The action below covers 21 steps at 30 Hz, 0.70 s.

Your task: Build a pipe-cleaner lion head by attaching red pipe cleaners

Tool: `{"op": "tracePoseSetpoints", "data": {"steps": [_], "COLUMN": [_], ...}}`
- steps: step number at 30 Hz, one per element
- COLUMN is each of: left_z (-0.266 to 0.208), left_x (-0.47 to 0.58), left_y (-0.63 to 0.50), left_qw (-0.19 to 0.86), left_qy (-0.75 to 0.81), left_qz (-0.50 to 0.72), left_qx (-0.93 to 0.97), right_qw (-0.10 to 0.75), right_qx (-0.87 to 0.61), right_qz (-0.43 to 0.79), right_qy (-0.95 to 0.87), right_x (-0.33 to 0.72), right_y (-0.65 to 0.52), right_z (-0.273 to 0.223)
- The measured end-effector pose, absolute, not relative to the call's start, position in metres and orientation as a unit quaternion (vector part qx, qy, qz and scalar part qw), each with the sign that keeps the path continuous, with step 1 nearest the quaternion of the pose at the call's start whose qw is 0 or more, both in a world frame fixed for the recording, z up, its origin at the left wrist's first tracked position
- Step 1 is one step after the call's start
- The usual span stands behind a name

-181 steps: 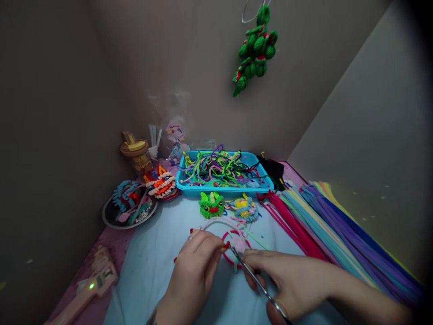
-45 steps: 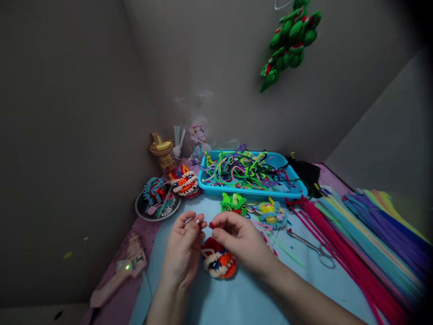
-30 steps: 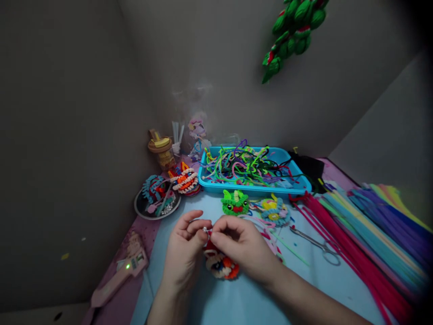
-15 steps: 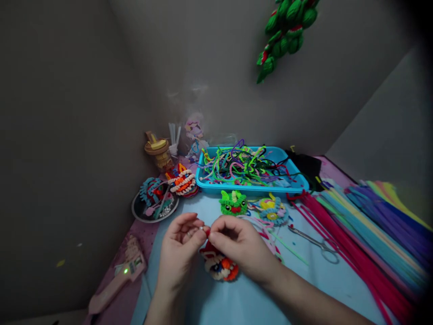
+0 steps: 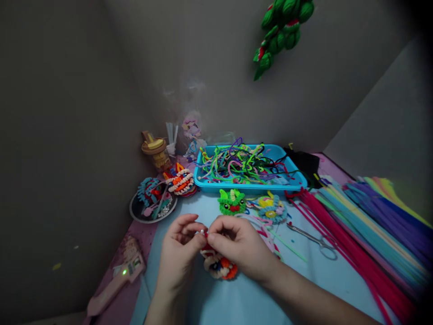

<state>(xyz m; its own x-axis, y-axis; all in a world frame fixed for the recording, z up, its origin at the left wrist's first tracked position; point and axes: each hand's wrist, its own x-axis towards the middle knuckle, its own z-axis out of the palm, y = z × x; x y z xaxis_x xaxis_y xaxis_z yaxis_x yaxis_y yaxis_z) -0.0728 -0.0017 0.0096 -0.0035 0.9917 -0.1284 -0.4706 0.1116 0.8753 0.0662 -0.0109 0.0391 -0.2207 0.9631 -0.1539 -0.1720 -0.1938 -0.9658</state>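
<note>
Between my hands hangs a pipe-cleaner figure (image 5: 221, 267) in red, cream and orange with a dark eye; its upper part is partly hidden by my fingers. My left hand (image 5: 177, 253) is closed in a pinch, thumb against forefinger, at a small white pearl bead (image 5: 202, 231). Just right of the bead, my right hand (image 5: 238, 246) pinches a red piece of pipe cleaner (image 5: 205, 236) at the top of the figure. Both sets of fingertips nearly meet. Exactly how the bead sits on the red piece is too small to tell.
A blue tray (image 5: 250, 186) of pipe-cleaner scraps stands behind. Green (image 5: 232, 203) and blue-yellow figures (image 5: 272, 208) lie before it. Scissors (image 5: 313, 237) and pipe-cleaner bundles (image 5: 365, 230) are right. A metal bowl (image 5: 152, 221) of beads and a pink glue gun (image 5: 118, 280) are left.
The fingers have shifted slightly, and the pearl bead and red piece show a little more between them. The whole view has moved a little; the hands keep their pinch.
</note>
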Motion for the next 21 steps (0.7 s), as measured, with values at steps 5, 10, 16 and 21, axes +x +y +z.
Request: {"op": "tracePoseSetpoints", "data": {"steps": [5,10,16,21], "left_z": [0.0091,0.0109,0.0162,0.0190], "left_x": [-0.0733,-0.0735,-0.0759,-0.0820], "left_y": [0.0004,-0.0006,0.0007,0.0017], "left_qw": [0.670,0.692,0.692,0.674], "left_qy": [0.368,0.352,0.361,0.385], "left_qz": [0.568,0.554,0.534,0.513], "left_qx": [0.306,0.302,0.325,0.365], "right_qw": [0.450,0.445,0.433,0.408], "right_qx": [-0.434,-0.436,-0.436,-0.441], "right_qz": [0.625,0.621,0.634,0.650], "right_qy": [-0.466,-0.477,-0.470,-0.466], "right_x": [0.0665,0.0674,0.0676,0.0691], "right_y": [-0.0104,-0.0092,-0.0087,-0.0089], "right_z": [0.0386,0.0405,0.0392,0.0364]}}
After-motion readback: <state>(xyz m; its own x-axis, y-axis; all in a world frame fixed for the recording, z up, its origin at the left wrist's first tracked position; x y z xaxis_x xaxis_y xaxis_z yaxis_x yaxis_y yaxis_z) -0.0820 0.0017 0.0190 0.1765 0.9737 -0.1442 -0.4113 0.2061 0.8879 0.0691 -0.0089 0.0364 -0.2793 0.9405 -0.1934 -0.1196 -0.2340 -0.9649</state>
